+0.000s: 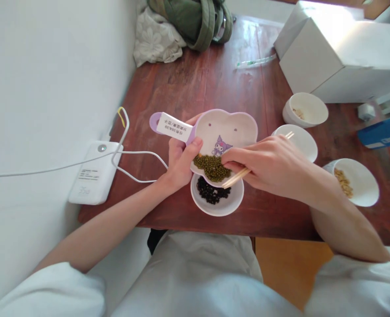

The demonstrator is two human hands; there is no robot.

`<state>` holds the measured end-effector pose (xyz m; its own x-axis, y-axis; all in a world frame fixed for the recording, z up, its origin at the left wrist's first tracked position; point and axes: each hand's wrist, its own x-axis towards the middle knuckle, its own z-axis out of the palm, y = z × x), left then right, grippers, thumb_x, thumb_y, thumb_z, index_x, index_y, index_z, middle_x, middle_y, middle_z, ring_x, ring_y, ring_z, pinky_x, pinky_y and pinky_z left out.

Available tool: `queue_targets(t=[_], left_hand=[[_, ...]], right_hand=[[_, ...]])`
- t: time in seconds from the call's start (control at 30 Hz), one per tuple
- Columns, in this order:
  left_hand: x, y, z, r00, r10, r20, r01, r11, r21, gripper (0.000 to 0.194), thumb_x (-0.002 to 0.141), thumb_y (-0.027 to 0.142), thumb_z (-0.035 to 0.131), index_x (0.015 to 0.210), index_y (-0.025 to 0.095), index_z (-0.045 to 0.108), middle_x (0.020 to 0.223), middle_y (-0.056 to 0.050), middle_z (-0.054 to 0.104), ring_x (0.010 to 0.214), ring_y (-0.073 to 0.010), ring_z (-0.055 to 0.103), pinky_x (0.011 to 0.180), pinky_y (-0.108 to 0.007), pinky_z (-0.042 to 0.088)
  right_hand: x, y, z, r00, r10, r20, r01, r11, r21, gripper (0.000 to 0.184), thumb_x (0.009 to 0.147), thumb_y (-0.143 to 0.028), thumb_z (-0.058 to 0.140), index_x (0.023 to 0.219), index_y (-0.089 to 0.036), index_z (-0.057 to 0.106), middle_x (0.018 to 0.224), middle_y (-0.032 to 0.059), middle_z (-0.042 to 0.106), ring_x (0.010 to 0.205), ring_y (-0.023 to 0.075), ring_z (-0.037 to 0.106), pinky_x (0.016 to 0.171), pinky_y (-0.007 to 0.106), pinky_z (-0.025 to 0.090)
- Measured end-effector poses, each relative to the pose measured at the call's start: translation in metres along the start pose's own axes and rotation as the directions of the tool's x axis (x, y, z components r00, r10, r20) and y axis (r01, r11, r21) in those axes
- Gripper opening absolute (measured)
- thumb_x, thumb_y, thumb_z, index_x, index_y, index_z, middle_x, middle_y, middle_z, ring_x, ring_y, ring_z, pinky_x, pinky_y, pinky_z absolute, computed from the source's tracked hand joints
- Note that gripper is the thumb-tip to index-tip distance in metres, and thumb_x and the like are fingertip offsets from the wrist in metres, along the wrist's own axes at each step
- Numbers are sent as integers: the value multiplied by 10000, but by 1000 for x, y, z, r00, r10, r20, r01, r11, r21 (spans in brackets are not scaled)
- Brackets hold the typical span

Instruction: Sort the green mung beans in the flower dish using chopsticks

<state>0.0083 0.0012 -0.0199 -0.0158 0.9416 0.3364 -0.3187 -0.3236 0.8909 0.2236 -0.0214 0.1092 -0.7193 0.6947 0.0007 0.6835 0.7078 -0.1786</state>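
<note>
My left hand (179, 162) grips the labelled handle of a white and purple cartoon dish (234, 130), tilted toward me. A heap of green mung beans (212, 167) lies at its lower edge. My right hand (269, 165) is closed on a pair of wooden chopsticks (238, 177), whose tips rest at the dish's lower rim beside the green beans. Directly beneath the dish sits a small white bowl (229, 204) holding black beans (211, 192).
Three more white bowls stand to the right: one (310, 108) at the back, one (302, 141) behind my right hand, one (363, 185) with tan grains. White boxes (333, 57) fill the back right. A white device (94, 174) with cables lies left; a green bag (195, 20) lies at the back.
</note>
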Motion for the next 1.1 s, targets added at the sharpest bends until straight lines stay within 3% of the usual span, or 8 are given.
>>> queue_targets(t=[0.17, 0.4, 0.57, 0.73, 0.93, 1.1], left_hand=[[0, -1, -3, 1000, 8, 30, -9, 1000, 15, 335, 966, 598, 744, 1041, 274, 776, 960, -30, 738, 864, -213, 697, 966, -385, 628], [3, 4, 1, 999, -10, 44, 8, 999, 47, 415, 951, 659, 729, 1100, 279, 799, 997, -58, 769, 965, -272, 745, 991, -437, 639], [1, 2, 1, 999, -26, 21, 25, 999, 26, 421, 952, 651, 737, 1145, 279, 790, 930, -50, 753, 931, -264, 741, 952, -422, 643], [0, -1, -1, 1000, -23, 5, 23, 1000, 19, 405, 959, 632, 740, 1152, 279, 786, 912, -39, 743, 828, -227, 701, 906, -397, 644], [2, 3, -1, 999, -14, 35, 13, 1000, 19, 362, 967, 630, 730, 1066, 288, 793, 1029, -56, 775, 1000, -262, 755, 1028, -443, 634], [3, 4, 0, 999, -28, 47, 27, 999, 20, 380, 965, 645, 721, 1053, 282, 789, 981, -59, 776, 1080, -288, 771, 1066, -466, 632]], right_hand=[[-2, 7, -1, 999, 6, 34, -10, 992, 122, 232, 981, -165, 585, 1039, -227, 801, 734, 19, 771, 589, 156, 560, 621, 336, 233], [0, 7, -5, 998, 50, 25, -55, 951, 303, 229, 1049, -239, 586, 984, -238, 805, 688, -16, 741, 541, 131, 542, 626, 307, 345], [2, 7, -6, 995, 98, -8, -86, 906, 414, 197, 1047, -251, 639, 951, -212, 807, 675, -39, 725, 529, 102, 543, 595, 271, 371], [-2, 9, -10, 995, 96, 8, -90, 896, 435, 179, 1056, -249, 672, 944, -201, 803, 582, -72, 633, 497, 82, 464, 557, 260, 323], [-12, 8, -19, 1000, 0, 18, -9, 870, 493, 111, 1013, -193, 748, 973, -225, 847, 716, -44, 773, 554, 77, 552, 587, 244, 377], [-5, -4, -4, 998, 42, -44, -28, 958, 285, 218, 1035, -144, 662, 971, -221, 856, 758, 8, 815, 583, 112, 586, 615, 304, 328]])
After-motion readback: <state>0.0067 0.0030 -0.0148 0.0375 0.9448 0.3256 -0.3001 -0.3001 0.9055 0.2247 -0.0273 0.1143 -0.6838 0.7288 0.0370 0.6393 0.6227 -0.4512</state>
